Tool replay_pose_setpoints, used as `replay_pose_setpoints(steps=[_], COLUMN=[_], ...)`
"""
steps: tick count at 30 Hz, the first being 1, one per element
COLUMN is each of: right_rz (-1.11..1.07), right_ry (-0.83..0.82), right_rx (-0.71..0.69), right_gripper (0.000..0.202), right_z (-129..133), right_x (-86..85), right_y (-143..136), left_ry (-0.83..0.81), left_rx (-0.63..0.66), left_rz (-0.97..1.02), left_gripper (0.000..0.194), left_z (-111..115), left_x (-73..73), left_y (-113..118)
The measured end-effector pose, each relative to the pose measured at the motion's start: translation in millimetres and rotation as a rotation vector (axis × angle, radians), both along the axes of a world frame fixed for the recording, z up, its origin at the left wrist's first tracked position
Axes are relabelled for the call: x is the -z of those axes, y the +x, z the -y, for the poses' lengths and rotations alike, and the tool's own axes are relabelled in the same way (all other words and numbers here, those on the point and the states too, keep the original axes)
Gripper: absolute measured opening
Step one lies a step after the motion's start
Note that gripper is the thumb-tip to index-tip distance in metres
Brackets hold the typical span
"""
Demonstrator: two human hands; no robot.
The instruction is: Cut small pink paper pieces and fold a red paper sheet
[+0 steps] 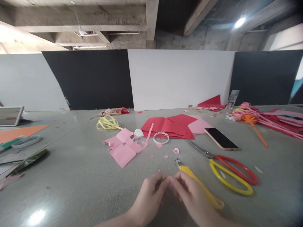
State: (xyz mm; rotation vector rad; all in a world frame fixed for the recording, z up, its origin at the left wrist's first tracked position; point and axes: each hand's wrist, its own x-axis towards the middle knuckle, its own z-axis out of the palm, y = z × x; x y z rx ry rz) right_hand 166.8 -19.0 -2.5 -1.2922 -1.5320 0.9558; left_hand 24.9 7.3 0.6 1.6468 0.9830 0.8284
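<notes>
Thumbs and forefingers of the left hand and right hand come together low over a gray tabletop, pinched closed on what looks like a small pink scrap, mostly hidden by the fingertips and too blurred to make out its shape. A piece that small calls for a light, even pinch, with the pads pressing and no nail digging in, since thin paper would likely crease or tear if the hands pulled apart. Keeping both wrists low should steady the fingers, and opening the tips slightly would let the edges be checked. Beside the right hand and partly behind it lies a yellow-handled tool, its metal end pointing away; sliding it aside would give that hand more room. Red-and-yellow-handled scissors rest to its right, near a phone. Beyond the fingertips, a pink paper curl and a white ring sit in front of folded red paper, with a cut pink sheet to the left, all light enough, in all likelihood, to shift at the brush of a sleeve.
</notes>
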Motion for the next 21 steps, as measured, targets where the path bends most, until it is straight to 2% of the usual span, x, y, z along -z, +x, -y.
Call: replay_pose_setpoints(steps=[7,12,16,18,21], right_rz=[0.148,0.547,0.880,0.984,1.057], right_ry=[0.067,0.062,0.050,0.054,0.037], right_rx=[0.058,0.029,0.070,0.075,0.044], right_gripper=[0.027,0.016,0.017,0.020,0.021], right_z=[0.7,6.3,7.1,5.8,4.1], right_x=[-2.0,5.3,7.1,1.1,-11.5], right_y=[-1.0,0.3,2.6,4.0,5.7], left_ry=[0.157,0.292,0.440,0.551,0.808], left_rx=[-0.073,-0.042,0.035,0.122,0.294], left_rz=[-0.250,-0.447,-0.580,-0.625,-0.724], left_gripper=[0.030,0.021,0.012,0.016,0.026], left_z=[2.4,6.1,10.6,12.1,13.6], left_x=[5.7,7.2,3.1,-0.2,-4.8], left_y=[-2.0,-6.0,-6.7,-8.3,-13.9])
